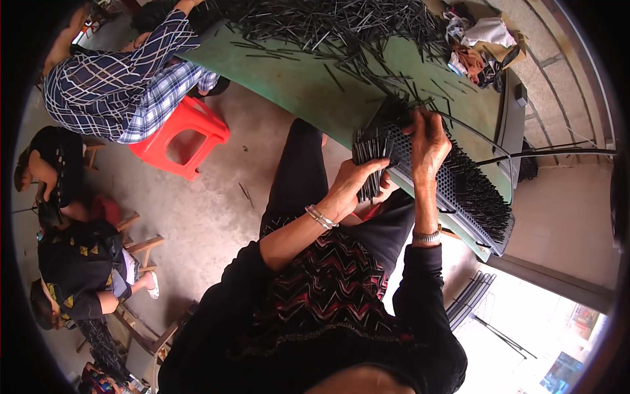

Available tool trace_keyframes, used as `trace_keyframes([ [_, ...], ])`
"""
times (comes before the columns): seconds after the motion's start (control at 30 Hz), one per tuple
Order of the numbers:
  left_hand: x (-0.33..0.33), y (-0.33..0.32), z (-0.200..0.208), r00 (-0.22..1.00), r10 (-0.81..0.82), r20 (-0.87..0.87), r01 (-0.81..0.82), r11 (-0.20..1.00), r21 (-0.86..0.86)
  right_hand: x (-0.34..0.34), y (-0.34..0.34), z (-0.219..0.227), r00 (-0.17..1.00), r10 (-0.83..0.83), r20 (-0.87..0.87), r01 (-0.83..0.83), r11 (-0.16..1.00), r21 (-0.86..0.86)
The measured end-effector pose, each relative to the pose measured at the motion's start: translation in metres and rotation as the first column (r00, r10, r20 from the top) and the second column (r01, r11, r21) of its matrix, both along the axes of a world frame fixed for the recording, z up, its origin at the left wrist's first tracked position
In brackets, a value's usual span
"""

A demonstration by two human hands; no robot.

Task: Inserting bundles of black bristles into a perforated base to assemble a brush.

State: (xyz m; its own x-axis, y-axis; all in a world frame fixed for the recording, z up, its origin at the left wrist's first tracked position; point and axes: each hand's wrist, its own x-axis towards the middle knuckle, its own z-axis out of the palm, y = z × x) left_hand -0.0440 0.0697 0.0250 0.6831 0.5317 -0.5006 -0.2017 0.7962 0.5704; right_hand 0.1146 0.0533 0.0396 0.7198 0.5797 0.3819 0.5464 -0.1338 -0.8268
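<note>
My left hand (348, 187) is closed round a bundle of thin black sticks (371, 148), held upright just off the table's near edge. Beside it, my right hand (430, 144) reaches over a long grey tray full of holes (447, 187), its fingers pinched together near the tray's far end. What those fingertips hold is too small and dark to make out. Many short black sticks (484, 200) stand packed in rows along the tray's right side. Holes with nothing in them show along the tray's middle.
The tray lies on a green table (289, 72) with a large heap of loose black sticks (341, 26) at the back. Crumpled bags and scraps (482, 46) lie far right. A red plastic stool (187, 138) and several seated people are to the left.
</note>
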Motion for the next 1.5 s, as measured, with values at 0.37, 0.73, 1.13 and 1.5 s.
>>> trace_keyframes([
  [0.37,0.002,0.003,-0.001,0.998,0.014,0.054,-0.013,1.000,-0.011,0.002,0.003,-0.005,0.883,0.054,0.466,0.065,0.970,-0.236],
  [0.73,0.009,0.006,-0.004,0.995,-0.073,0.067,0.071,0.997,0.028,-0.011,-0.040,0.034,0.885,0.235,-0.401,-0.371,0.878,-0.304],
  [1.13,0.023,0.009,-0.002,0.999,0.027,0.034,-0.024,0.995,-0.099,-0.024,-0.030,0.045,0.899,0.230,-0.372,-0.340,0.904,-0.261],
  [1.5,0.016,0.025,-0.014,0.996,0.092,-0.020,-0.093,0.990,-0.110,-0.023,-0.050,0.055,0.978,0.088,-0.188,-0.075,0.994,0.074],
])
